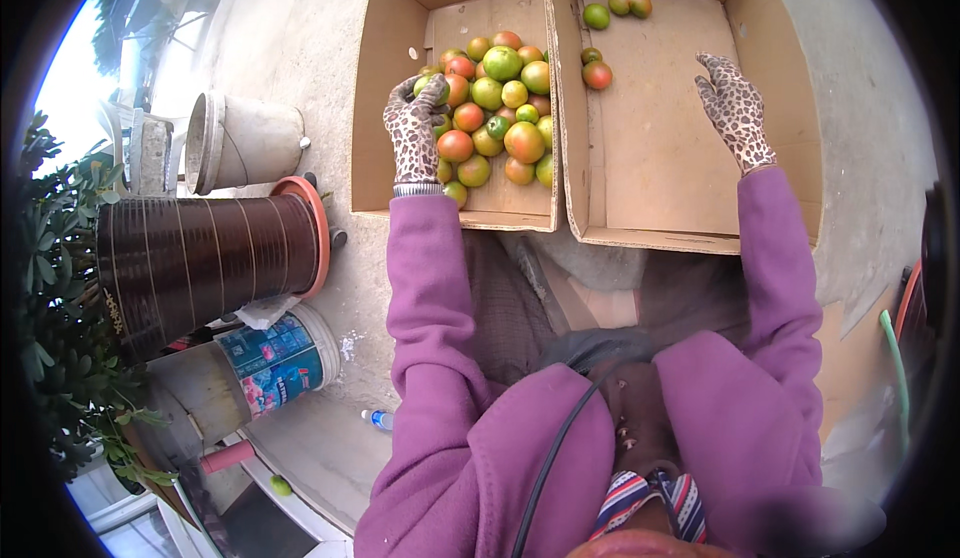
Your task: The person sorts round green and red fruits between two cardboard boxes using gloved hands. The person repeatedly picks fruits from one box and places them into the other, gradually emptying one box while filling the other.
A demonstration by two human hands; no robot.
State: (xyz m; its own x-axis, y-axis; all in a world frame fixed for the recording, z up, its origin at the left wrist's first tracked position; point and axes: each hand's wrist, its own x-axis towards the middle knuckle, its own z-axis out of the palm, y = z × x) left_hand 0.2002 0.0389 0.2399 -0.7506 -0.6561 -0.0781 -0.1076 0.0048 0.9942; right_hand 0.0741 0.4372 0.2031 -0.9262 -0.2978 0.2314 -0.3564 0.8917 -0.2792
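Observation:
Two cardboard boxes stand side by side in front of me. In the left box (380,143) lies a heap of green, orange and red tomatoes (524,142). My left hand (412,128), in a leopard-print glove, is at the heap's left side with its fingers closed round a green tomato (433,89). Over the right box (660,148), my right hand (733,108), in a matching glove, is held with fingers stretched out and nothing in it. Several tomatoes (597,75) lie along that box's left wall and far left corner.
To the left are a white bucket (250,141), a large dark brown plant pot (210,258) on an orange saucer, and a blue-labelled pail (280,363). A small bottle (378,419) lies on the ground. A green hose (893,368) runs at the far right.

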